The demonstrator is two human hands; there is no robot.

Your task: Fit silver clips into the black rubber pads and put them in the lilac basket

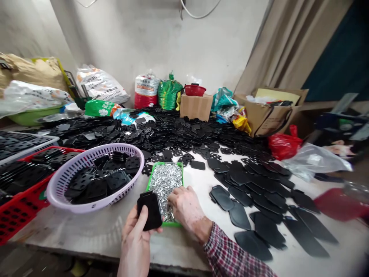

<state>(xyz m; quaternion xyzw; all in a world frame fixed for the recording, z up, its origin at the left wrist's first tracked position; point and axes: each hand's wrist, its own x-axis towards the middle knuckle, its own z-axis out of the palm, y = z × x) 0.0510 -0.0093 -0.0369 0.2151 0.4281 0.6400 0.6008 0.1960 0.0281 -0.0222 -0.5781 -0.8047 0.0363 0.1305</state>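
At far left I saw a red crate (34,193) filled with black parts, and just beside it a purple basket (69,207) holding more. The basket's contents were heaped unevenly, so a knock on its rim could, I judged, send some sliding.

Next came my left hand (138,229), closed on a black plate (151,211), thumb across its face and fingers behind. The plate was tilted over the near-left corner of the green tray (173,224); whether it touched the rim I could not tell. That smooth face looked likely to slip if the thumb eased, and a drop there would scatter the rivets (165,177).

The tray stood near the front of the table (198,188), its walls low. My right hand (187,207) was over its right side, fingers bent narrow and down among the rivets. I could not tell if they pinched any. The rivets lay tangled, so a grab could bring up too many, and a forearm dragging on the rim could tip the tray.

Farther right, loose plates (240,215) overlapped in slanting rows beyond the sleeve (230,250). A wide elbow could have pushed the nearest ones askew.
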